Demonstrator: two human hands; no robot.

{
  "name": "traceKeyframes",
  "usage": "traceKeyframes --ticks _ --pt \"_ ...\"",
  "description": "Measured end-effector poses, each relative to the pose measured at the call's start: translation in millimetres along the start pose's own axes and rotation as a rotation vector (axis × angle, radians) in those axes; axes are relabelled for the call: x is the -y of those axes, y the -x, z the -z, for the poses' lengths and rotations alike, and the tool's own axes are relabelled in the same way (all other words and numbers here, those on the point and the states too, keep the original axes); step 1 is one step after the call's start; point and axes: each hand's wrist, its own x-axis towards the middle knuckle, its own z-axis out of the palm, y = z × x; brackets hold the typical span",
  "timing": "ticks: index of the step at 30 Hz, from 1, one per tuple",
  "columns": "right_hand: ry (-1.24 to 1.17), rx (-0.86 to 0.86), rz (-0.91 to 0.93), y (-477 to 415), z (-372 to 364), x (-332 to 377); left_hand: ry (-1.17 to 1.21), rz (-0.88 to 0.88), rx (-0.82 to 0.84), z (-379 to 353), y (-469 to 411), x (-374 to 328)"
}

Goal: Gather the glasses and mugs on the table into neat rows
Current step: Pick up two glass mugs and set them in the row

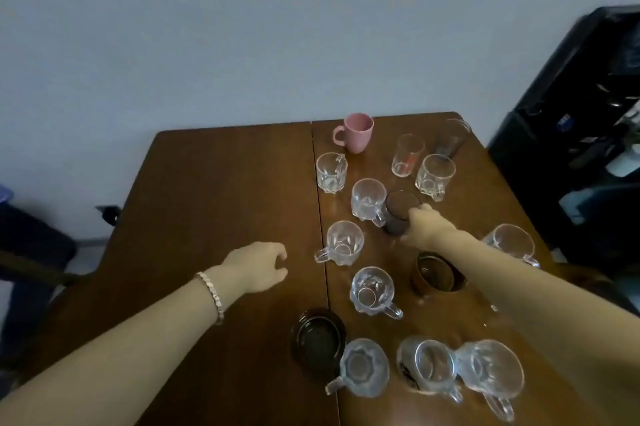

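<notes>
Dim, soft overall blur, wide-angle edge bending

A brown wooden tabletop (225, 183) is placed against a plain grey wall (242, 27); a black shelf (571, 114) is seen right.

Just one cam here, head-mounted, looking forward and steeply down onto the brown table (221, 190) from close above, near edge out of frame. Wide lens bends things near the borders. Wall fills the top half beyond the right hand (424, 223); the dark unit (568, 135) past it is probably shelving, too blurry.
</notes>
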Motion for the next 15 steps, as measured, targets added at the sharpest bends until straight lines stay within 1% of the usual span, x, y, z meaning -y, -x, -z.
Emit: traceKeyframes --ticks 2,3,7,9,13,15 --pt "-0.045 -0.062 -0.076 -13 6 -2 0.005 0.028 0.021 -1 -10 1" --pt "-0.074 -0.076 -0.083 -21 7 -3 0.024 0.043 0.028 -3 -12 1" --pt "-0.184 -0.032 -0.022 -49 6 -6 0.085 0.088 -0.007 -9 -26 -2" --pt "-0.245 -0.046 0.004 -55 3 -11 0.109 0.085 -0.043 -15 -34 -9" --pt "-0.315 -0.084 -0.048 -44 1 -27 0.163 -0.036 -0.106 -22 -58 -35" --pt "-0.361 -0.138 -0.073 -32 2 -37 0.148 -0.103 -0.12 -25 -77 -51"
